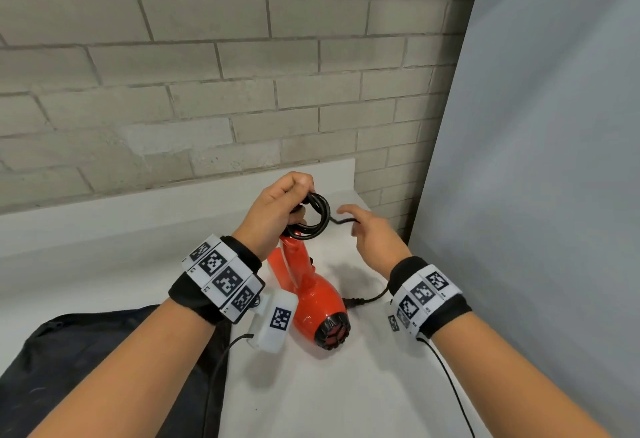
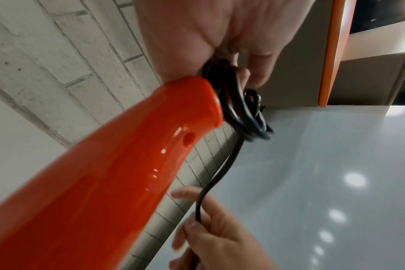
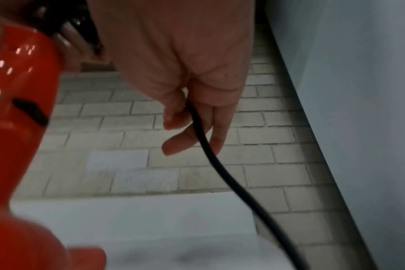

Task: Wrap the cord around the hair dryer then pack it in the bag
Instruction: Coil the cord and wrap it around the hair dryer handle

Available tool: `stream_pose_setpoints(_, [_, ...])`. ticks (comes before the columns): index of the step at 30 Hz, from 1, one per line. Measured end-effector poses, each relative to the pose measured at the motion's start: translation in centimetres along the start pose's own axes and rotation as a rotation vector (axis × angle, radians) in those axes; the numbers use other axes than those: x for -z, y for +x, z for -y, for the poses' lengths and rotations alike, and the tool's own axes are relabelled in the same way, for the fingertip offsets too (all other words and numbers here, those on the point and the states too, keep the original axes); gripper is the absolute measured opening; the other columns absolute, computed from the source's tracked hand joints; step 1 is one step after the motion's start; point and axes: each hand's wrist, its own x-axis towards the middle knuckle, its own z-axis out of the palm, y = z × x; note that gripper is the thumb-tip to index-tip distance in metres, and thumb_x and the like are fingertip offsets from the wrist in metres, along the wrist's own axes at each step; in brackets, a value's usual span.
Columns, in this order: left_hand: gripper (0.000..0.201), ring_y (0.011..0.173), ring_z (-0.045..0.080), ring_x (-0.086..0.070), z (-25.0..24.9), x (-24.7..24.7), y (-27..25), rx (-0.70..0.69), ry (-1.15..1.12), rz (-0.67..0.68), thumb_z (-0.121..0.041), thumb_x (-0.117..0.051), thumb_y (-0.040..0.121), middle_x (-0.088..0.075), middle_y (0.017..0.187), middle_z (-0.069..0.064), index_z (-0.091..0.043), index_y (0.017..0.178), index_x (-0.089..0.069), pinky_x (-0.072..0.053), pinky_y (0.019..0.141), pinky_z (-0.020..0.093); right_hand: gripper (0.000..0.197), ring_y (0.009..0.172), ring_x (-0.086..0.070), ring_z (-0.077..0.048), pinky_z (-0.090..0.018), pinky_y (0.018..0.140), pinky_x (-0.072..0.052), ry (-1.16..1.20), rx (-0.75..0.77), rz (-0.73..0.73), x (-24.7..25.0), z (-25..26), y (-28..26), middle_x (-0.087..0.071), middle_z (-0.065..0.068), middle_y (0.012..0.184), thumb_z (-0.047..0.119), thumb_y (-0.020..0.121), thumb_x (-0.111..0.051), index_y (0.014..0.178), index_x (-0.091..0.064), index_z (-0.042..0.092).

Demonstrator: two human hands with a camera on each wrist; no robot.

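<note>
The red hair dryer [image 1: 313, 299] hangs over the white table [image 1: 329, 396], handle up and its black grille towards me. My left hand [image 1: 298, 197] grips a coil of the black cord [image 1: 317, 217] at the top end of the handle [image 2: 127, 164]. In the left wrist view the coil [image 2: 243, 113] sits just past the handle's tip. A loose strand runs right from the coil to my right hand [image 1: 360, 226], which pinches the strand [image 3: 231, 182] between thumb and fingers [image 3: 173, 117]. The cord's plug end [image 1: 355, 300] shows beside the dryer's body. The black bag [image 1: 104, 368] lies at the lower left.
A grey brick wall [image 1: 207, 91] rises behind the table's raised back edge [image 1: 207, 195]. A grey panel [image 1: 536, 160] closes the right side. Thin black camera cables [image 1: 446, 378] trail from my wrists across the table.
</note>
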Motion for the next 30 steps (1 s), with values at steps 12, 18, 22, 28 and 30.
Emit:
stream_pose_setpoints(12, [0.018,0.053,0.000,-0.041,-0.8,0.4,-0.8,0.044,0.212,0.139,-0.010,-0.047,0.090,-0.048,0.060,-0.017,-0.022,0.097,-0.059,-0.038,0.062,0.016,0.013,0.054,-0.045,0.001,-0.003,0.054,-0.036,0.258,0.071,-0.384,5.3,2.9,0.7,-0.046,0.011,0.061,0.012,0.092,-0.050,0.081,-0.057,0.011])
stream_pose_setpoints(18, [0.022,0.048,0.007,-0.026,-1.2,-0.1,-0.6,0.057,0.256,0.190,-0.018,-0.045,0.091,-0.045,0.062,-0.006,-0.019,0.105,-0.062,-0.023,0.050,0.018,0.013,0.064,-0.044,0.001,-0.003,0.061,-0.036,0.240,0.196,-0.431,6.7,4.7,0.5,-0.051,0.003,0.072,0.010,0.090,-0.052,0.084,-0.062,0.005])
stream_pose_setpoints(22, [0.019,0.045,0.007,-0.027,-1.5,-0.3,-0.3,0.083,0.296,0.273,-0.015,-0.047,0.091,-0.069,0.086,-0.006,-0.020,0.097,-0.063,-0.025,0.046,0.017,0.012,0.068,-0.047,0.002,-0.002,0.065,-0.036,0.217,0.256,-0.411,7.8,5.0,0.6,-0.054,-0.003,0.081,0.009,0.088,-0.055,0.085,-0.064,0.003])
stream_pose_setpoints(28, [0.023,0.039,0.001,-0.033,-0.4,0.0,0.4,0.094,0.302,0.036,-0.019,-0.050,0.090,-0.050,0.048,-0.015,-0.006,0.104,-0.063,-0.029,0.043,0.010,0.027,0.055,-0.039,-0.005,-0.013,0.052,-0.032,0.212,0.161,-0.169,7.6,1.2,-0.5,-0.048,0.006,0.063,0.017,0.094,-0.047,0.075,-0.055,0.035])
stream_pose_setpoints(30, [0.022,0.037,0.000,-0.033,-0.1,0.0,0.7,0.087,0.278,-0.021,-0.019,-0.049,0.091,-0.048,0.056,-0.010,-0.007,0.105,-0.062,-0.030,0.043,0.010,0.029,0.056,-0.038,-0.011,-0.018,0.054,-0.030,0.163,0.079,-0.072,6.6,-0.9,-1.0,-0.043,0.005,0.060,0.019,0.093,-0.048,0.069,-0.053,0.034])
